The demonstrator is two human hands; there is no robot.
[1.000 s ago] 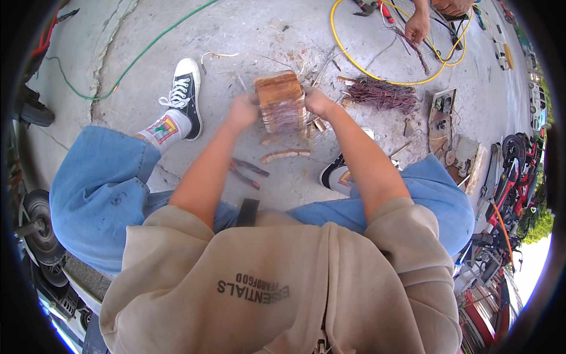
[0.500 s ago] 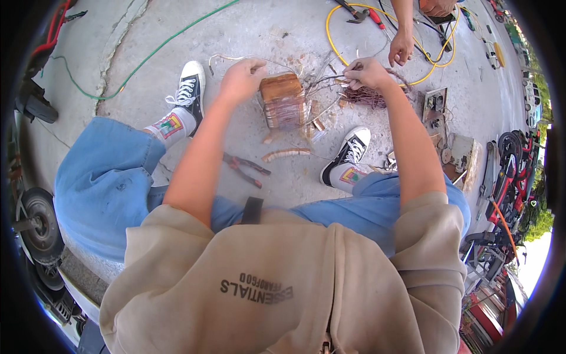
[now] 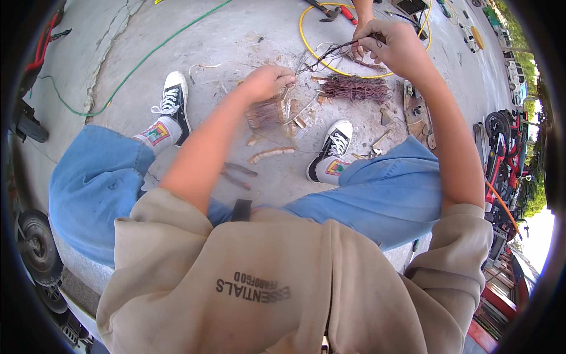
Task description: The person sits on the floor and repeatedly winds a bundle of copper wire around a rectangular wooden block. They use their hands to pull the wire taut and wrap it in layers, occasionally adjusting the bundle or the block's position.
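My right hand [image 3: 396, 49], up and to the right, is closed around a bundle of dark, twisted wire [image 3: 326, 57]. The wire runs slantwise down to my left hand [image 3: 268, 82], whose fingers are pinched together at its lower end. Just below the left hand stands a wire-wound coil block [image 3: 263, 115], its top mostly hidden by that hand. To its right a flattened bundle of reddish-brown wire [image 3: 356, 88] lies on the concrete. Another person's forearm [image 3: 363, 10] reaches in from the top, its hand partly hidden behind my right hand.
Pliers [image 3: 239, 175] and a curved pale strip [image 3: 271, 154] lie between my shoes. Scraps surround the coil block. A yellow hose [image 3: 302, 35] loops beyond, near a hammer [image 3: 328, 12]. A green hose [image 3: 154, 61] crosses the left. Metal parts [image 3: 415, 112] lie at right.
My right hand has moved up and right with the dark wire, which now stretches between both hands. My left hand has shifted right, over the coil block. The view has shifted slightly.
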